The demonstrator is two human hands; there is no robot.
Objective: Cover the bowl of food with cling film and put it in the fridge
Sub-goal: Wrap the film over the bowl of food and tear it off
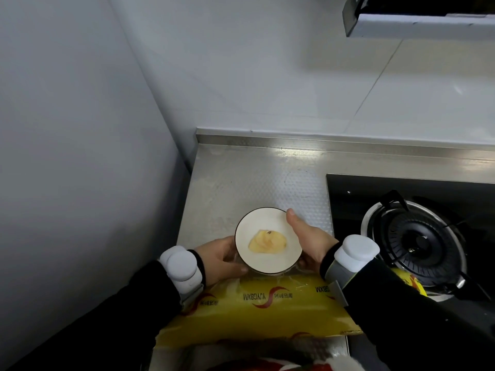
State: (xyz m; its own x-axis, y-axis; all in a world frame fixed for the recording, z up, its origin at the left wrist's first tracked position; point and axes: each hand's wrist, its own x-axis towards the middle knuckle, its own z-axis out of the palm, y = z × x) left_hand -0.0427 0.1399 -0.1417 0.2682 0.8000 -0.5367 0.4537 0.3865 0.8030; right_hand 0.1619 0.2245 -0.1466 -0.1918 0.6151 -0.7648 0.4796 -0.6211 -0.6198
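Note:
A white bowl (267, 220) with a dark rim holds pale yellow food (267, 241). It sits low over the steel counter (241, 178), near its front. My left hand (219, 257) cups the bowl's left side. My right hand (308, 239) grips its right side, thumb up along the rim. Clear cling film (284, 274) shows crumpled under the bowl's near edge; whether it covers the top I cannot tell. The yellow cling film box (257, 309) lies just in front of the bowl, under my wrists.
A black gas hob with a burner (417, 242) lies to the right of the bowl. A grey wall (67, 156) stands close on the left, and a range hood (417, 17) hangs at top right. Something red and white (294, 366) shows at the bottom edge.

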